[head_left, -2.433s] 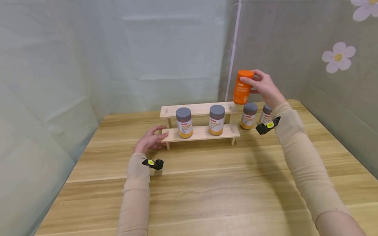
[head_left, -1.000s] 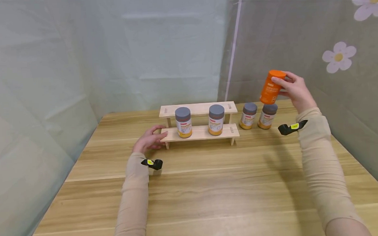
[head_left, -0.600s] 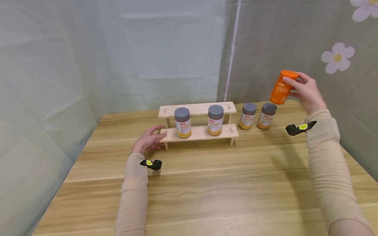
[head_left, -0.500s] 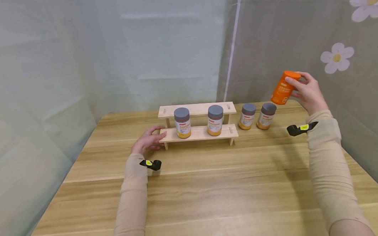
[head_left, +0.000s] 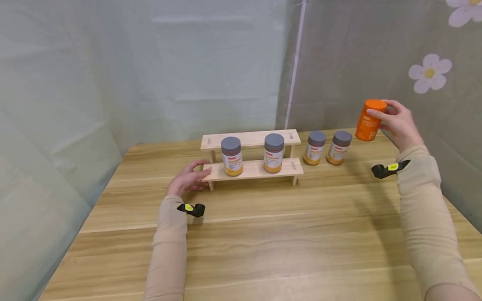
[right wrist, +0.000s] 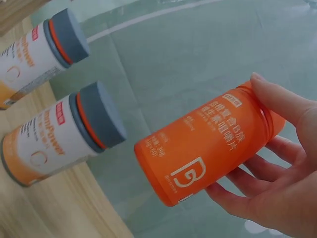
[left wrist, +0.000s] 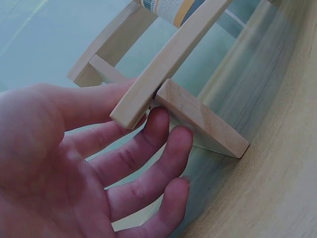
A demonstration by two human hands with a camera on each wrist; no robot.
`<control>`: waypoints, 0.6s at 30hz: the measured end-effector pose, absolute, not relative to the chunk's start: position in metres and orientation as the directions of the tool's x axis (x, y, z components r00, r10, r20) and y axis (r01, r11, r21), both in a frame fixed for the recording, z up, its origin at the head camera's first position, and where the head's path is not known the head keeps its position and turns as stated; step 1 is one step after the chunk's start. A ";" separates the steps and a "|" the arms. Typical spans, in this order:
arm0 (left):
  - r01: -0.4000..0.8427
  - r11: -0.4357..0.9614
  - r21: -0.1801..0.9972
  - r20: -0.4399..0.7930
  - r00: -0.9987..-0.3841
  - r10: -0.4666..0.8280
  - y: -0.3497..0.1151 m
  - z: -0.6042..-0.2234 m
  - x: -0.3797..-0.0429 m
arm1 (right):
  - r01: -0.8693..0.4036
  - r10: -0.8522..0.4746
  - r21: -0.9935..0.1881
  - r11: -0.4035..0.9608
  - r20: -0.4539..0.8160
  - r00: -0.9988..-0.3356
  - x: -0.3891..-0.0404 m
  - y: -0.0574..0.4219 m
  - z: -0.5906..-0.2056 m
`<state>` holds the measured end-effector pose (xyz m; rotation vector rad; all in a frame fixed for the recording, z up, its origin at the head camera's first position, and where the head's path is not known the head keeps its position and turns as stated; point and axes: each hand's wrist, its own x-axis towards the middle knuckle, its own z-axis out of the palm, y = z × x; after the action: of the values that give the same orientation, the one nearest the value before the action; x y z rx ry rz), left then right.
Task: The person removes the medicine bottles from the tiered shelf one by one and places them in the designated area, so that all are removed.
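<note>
An orange vitamin bottle is held near its cap by my right hand, at the table's far right corner. In the right wrist view the thumb lies on one side of the bottle and the fingers curl round the other. My left hand grips the left end of a two-tier wooden rack, thumb on the lower shelf and fingers beneath. The left wrist view shows those fingertips against the shelf's leg. Two grey-capped supplement bottles, one left and one right, stand upright on the lower shelf.
Two more grey-capped bottles, one nearer the rack and one nearer my right hand, stand on the wooden table. The upper shelf bears nothing. A pale curtain hangs behind, with a flowered one at right.
My right hand has carried the orange bottle from beside the rack's upper shelf to the right, past the two table bottles, then lowered it. My left hand has stayed on the rack.
</note>
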<state>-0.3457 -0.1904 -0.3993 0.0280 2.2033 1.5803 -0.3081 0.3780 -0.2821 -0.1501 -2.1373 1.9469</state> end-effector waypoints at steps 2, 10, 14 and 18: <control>-0.223 0.349 0.910 -0.323 -0.909 0.263 -0.191 -0.399 -0.346 | -0.071 0.245 -0.989 0.129 0.102 -0.964 -0.308 0.381 -0.285; -0.204 0.352 0.914 -0.308 -0.911 0.274 -0.189 -0.400 -0.346 | 0.024 0.255 -0.964 0.265 0.046 -0.966 -0.308 0.388 -0.296; -0.208 0.339 0.918 -0.307 -0.911 0.274 -0.190 -0.400 -0.344 | 0.053 0.255 -0.954 0.294 0.025 -0.967 -0.310 0.388 -0.305; -0.214 0.331 0.919 -0.309 -0.912 0.270 -0.192 -0.400 -0.342 | 0.068 0.251 -0.951 0.303 0.011 -0.968 -0.310 0.389 -0.315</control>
<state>-0.3417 -0.1919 -0.4001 0.0491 2.1932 1.6087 -0.3102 0.3885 -0.3151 -0.2972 -2.4048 1.7424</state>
